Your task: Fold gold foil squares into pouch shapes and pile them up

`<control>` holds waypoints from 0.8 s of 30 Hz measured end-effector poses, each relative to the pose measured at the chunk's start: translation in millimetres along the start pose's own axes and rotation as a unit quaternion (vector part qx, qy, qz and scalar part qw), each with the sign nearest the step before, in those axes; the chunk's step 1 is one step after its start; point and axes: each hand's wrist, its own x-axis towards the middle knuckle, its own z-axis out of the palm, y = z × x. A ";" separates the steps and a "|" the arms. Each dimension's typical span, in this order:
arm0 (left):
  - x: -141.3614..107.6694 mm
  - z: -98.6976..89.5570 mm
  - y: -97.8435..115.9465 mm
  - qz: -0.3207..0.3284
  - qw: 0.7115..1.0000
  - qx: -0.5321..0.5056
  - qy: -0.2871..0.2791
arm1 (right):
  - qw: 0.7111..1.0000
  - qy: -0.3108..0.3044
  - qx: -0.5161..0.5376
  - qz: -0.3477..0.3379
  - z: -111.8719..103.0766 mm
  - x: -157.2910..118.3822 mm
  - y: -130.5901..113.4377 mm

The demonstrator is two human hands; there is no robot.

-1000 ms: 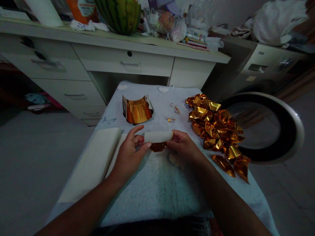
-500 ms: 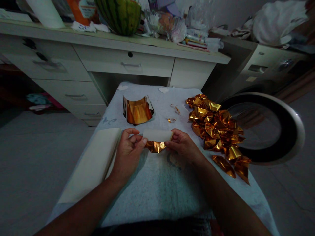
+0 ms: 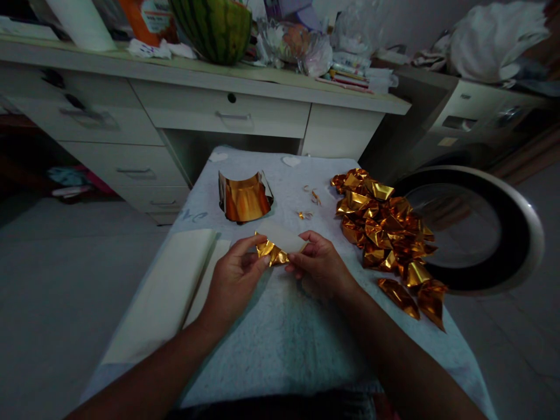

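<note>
Between my hands is a small piece of gold foil paper (image 3: 272,252), partly folded, with a white sheet (image 3: 284,236) showing behind it. My left hand (image 3: 236,274) pinches the foil's left end between thumb and fingers. At the other end, my right hand (image 3: 321,262) grips the foil and the edge of the white sheet. A curved stack of gold foil sheets (image 3: 245,198) stands beyond my hands. To the right lies a heap of folded gold foil pieces (image 3: 387,224). Long cream paper sheets (image 3: 161,291) lie beside my left forearm.
Small gold scraps (image 3: 304,215) lie on the cloth-covered table (image 3: 280,350). A white desk (image 3: 262,114) behind it carries a watermelon (image 3: 214,29), an orange packet (image 3: 151,20) and plastic bags. At the right, the open round door (image 3: 520,233) of a washing machine stands beside the table.
The foil and white sheet have tilted, the right end dropping lower. More of the foil's left end shows, and my left hand has shifted slightly down.
</note>
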 end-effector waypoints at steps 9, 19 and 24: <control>1.4 1.6 -6.2 -0.013 0.998 -0.053 -0.026 | 0.994 -0.043 -0.087 -0.043 3.5 -4.5 -1.9; 7.1 -1.5 -5.0 -0.014 0.992 -0.120 -0.045 | 0.839 -0.047 -0.457 -0.293 -9.5 -11.6 -4.6; 7.8 -1.6 -5.5 -0.009 0.995 -0.064 -0.076 | 0.802 -0.044 -0.505 -0.315 -6.2 -9.8 1.7</control>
